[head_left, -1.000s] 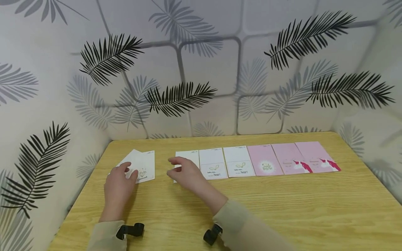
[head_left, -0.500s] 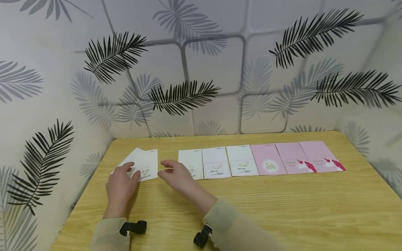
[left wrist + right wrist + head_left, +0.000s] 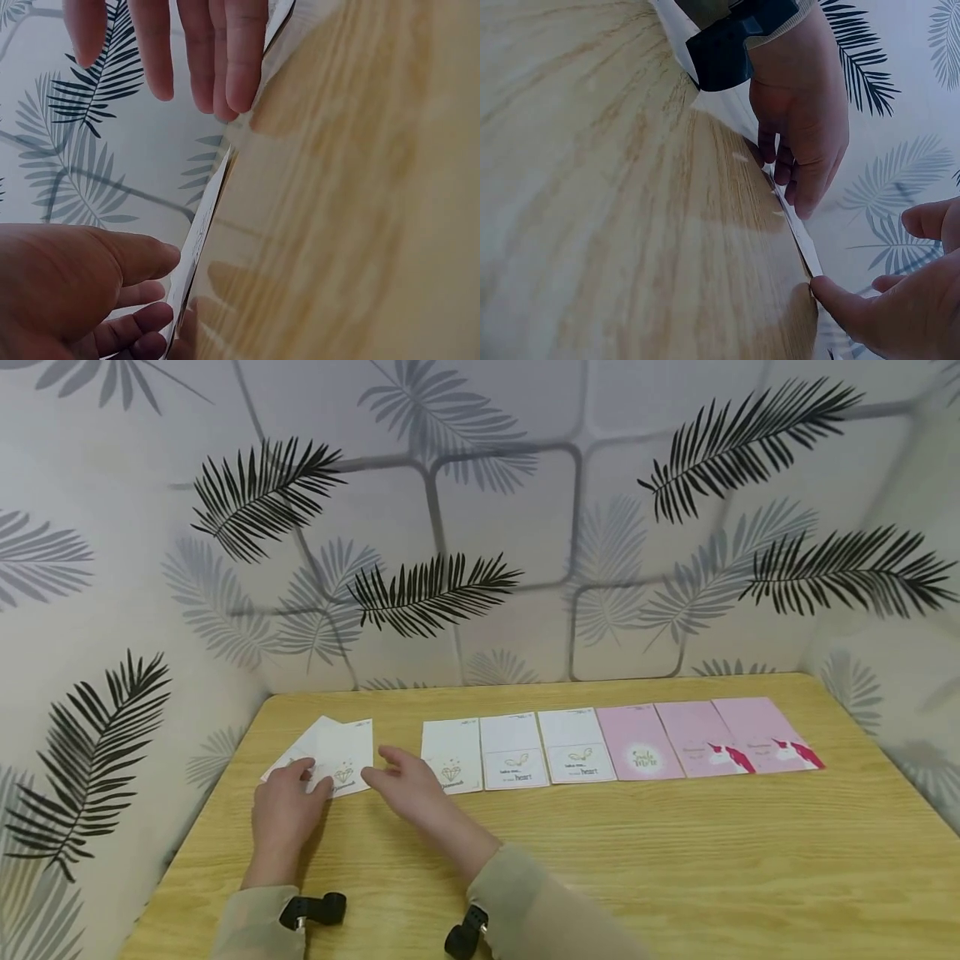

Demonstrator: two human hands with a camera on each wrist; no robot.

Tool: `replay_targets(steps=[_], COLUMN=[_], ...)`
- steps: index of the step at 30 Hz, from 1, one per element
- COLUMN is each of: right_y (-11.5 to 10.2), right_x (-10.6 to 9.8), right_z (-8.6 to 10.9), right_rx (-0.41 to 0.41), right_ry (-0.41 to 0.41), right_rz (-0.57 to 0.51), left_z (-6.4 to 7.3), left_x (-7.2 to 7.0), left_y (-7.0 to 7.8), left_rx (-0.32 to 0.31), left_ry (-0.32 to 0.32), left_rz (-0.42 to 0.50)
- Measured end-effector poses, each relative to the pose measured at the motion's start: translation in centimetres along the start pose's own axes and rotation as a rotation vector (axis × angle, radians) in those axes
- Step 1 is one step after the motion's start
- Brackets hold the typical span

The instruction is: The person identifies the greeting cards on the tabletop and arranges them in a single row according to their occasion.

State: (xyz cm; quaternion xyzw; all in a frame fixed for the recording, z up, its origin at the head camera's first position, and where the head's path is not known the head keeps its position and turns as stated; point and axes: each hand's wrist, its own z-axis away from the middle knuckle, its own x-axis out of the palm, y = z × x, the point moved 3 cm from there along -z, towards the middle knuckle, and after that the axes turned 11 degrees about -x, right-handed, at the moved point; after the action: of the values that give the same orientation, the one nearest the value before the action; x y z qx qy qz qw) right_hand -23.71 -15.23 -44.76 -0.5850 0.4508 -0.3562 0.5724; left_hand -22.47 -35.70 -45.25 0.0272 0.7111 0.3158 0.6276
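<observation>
At the left of the table in the head view lie two overlapping white cards. The upper card [image 3: 348, 745] has a gold diamond print, and a tilted card [image 3: 307, 743] peeks out beneath it. My left hand [image 3: 283, 814] rests on them with loosely bent fingers. Close to the upper card's right edge is my right hand [image 3: 411, 789]. Its thumb [image 3: 836, 300] touches the card edge in the right wrist view, while the other fingers [image 3: 196, 60] extend straight, above the table, in the left wrist view.
A row runs rightward along the wooden table [image 3: 600, 852]: a diamond card [image 3: 450, 743], two white heart cards [image 3: 513, 764], a pink card [image 3: 630, 735] and two unicorn cards [image 3: 693, 735]. A patterned wall [image 3: 510, 535] stands behind the table.
My right hand has moved left, from over the row's leftmost diamond card to the right edge of the loose diamond card. My left hand has stayed on the overlapping cards.
</observation>
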Motion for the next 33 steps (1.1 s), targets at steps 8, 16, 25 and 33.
replay_targets(steps=[8,16,25,33], right_y=[0.23,0.46,0.7,0.97], right_x=[0.18,0.57,0.62,0.76], right_z=[-0.04,-0.32,-0.2,-0.52], right_rx=[0.015,0.02,0.03,0.005], right_ry=[0.012,0.01,0.022,-0.005], right_rz=[-0.025,-0.067,-0.172,-0.199], left_z=[0.01,0.07,0.1,0.02], left_x=[0.35,0.53,0.66,0.59], left_y=[0.21,0.16,-0.2,-0.18], left_rx=[-0.022,-0.058,-0.066,-0.055], left_ry=[-0.023,-0.043,-0.048,-0.049], left_rz=[-0.036,-0.058,-0.041,-0.049])
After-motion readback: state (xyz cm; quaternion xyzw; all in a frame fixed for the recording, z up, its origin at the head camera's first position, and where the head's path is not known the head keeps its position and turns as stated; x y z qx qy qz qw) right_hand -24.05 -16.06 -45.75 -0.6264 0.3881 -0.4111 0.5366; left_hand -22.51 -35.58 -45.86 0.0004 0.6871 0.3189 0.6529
